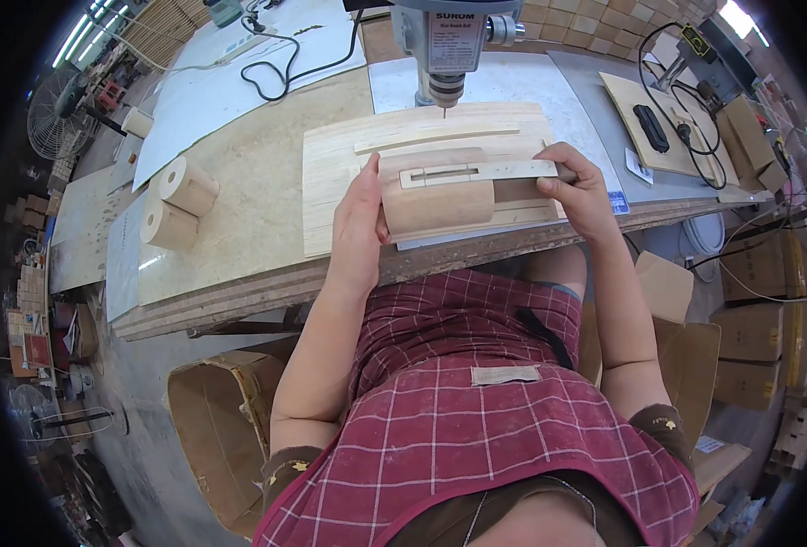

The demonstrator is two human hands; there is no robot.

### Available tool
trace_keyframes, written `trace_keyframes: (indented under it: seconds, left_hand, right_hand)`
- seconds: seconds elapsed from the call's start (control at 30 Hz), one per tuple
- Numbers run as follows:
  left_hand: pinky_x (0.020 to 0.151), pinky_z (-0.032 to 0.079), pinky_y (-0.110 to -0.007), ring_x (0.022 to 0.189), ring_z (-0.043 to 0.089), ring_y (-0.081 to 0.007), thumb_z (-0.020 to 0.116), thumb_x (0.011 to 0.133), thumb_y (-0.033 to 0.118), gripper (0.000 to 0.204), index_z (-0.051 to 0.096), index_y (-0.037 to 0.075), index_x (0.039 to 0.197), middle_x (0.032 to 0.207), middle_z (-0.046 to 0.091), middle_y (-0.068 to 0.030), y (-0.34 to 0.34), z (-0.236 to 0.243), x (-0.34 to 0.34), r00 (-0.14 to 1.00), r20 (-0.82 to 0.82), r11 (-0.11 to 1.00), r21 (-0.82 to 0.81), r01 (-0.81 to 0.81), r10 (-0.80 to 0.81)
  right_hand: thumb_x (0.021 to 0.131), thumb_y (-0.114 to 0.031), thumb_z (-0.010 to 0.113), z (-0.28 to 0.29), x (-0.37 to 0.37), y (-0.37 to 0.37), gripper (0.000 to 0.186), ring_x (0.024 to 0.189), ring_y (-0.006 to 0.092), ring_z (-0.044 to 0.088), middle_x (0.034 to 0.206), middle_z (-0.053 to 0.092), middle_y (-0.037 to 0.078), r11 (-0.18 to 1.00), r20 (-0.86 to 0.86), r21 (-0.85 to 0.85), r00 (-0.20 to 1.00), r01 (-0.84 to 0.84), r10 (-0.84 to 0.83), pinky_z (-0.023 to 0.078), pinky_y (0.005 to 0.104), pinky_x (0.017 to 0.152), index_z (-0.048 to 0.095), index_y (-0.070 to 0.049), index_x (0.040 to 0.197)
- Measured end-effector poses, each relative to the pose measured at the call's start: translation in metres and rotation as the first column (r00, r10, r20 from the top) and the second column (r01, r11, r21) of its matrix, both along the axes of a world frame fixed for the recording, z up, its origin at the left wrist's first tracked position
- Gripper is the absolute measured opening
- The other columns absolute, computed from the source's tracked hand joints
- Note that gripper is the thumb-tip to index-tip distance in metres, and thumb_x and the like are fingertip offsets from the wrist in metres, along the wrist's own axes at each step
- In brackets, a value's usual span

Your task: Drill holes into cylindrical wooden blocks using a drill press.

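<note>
The cylinder (pixel 440 204) is before the drill (pixel 452 44) and right of two rolls (pixel 187 190) on the table (pixel 258 155).

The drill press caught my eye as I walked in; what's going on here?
A person is working by hand at a bench. Their left hand is against the left end of a rounded wooden block, while the right hand pinches the right end of a slotted pale strip lying across it. Both are over a wooden board, in front of the drill press, whose bit isn't touching the block. Two wooden cylinders stand off to the left.
</note>
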State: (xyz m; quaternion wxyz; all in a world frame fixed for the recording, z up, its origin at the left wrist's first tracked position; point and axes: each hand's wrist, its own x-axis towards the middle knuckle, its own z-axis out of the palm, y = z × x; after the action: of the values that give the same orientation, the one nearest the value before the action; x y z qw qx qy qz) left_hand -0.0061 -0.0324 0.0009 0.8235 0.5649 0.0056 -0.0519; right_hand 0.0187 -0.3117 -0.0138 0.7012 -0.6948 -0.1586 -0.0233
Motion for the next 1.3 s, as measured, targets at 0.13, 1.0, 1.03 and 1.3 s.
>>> trace_keyframes:
  seconds: [0.13, 1.0, 1.03, 1.3]
  left_hand:
    - [0.067, 0.044, -0.021, 0.079, 0.053, -0.0078, 0.061, 0.082, 0.02, 0.071, 0.022, -0.006, 0.136, 0.098, 0.056, -0.0075, -0.009, -0.012, 0.028, 0.995, 0.077, 0.969, 0.241, 0.048, -0.069]
    - [0.054, 0.049, -0.023, 0.073, 0.054, -0.013, 0.057, 0.081, 0.001, 0.087, -0.006, 0.011, 0.141, 0.115, 0.046, -0.0183, -0.026, -0.043, 0.05, 0.984, 0.172, 0.947, 0.32, -0.001, -0.057]
    - [0.052, 0.048, -0.022, 0.07, 0.054, -0.0122, 0.056, 0.081, 0.0, 0.086, -0.004, 0.012, 0.141, 0.114, 0.047, -0.0173, -0.027, -0.045, 0.05, 0.983, 0.18, 0.941, 0.336, -0.036, -0.027]
    - [0.047, 0.047, -0.022, 0.068, 0.054, -0.012, 0.056, 0.08, -0.002, 0.084, -0.001, 0.012, 0.141, 0.113, 0.048, -0.0167, -0.029, -0.05, 0.05, 0.981, 0.192, 0.926, 0.367, -0.089, 0.018]
  right_hand:
    - [0.073, -0.007, 0.07, -0.011, 0.024, 0.0, 0.026, 0.083, 0.0076, 0.051, 0.087, 0.057, -0.002, 0.982, 0.037, -0.123, 0.99, 0.14, -0.137, 0.041, 0.022, 0.075, 0.06, -0.005, 0.096]
    - [0.077, -0.022, 0.07, -0.017, 0.07, 0.011, 0.046, 0.094, 0.0171, 0.05, 0.104, 0.052, 0.008, 0.896, 0.061, -0.429, 0.993, 0.117, -0.1, 0.043, 0.0279, 0.08, 0.048, -0.007, 0.114]
    - [0.077, -0.022, 0.07, -0.007, 0.069, 0.006, 0.046, 0.094, 0.0171, 0.05, 0.104, 0.052, 0.008, 0.894, 0.047, -0.431, 0.993, 0.12, -0.11, 0.043, 0.0279, 0.08, 0.048, -0.007, 0.114]
    - [0.09, -0.034, 0.048, 0.142, 0.114, 0.007, 0.038, 0.091, 0.0145, 0.05, 0.105, 0.051, 0.004, 0.821, 0.492, -0.351, 0.834, 0.451, -0.248, 0.04, 0.0276, 0.076, 0.047, -0.008, 0.117]
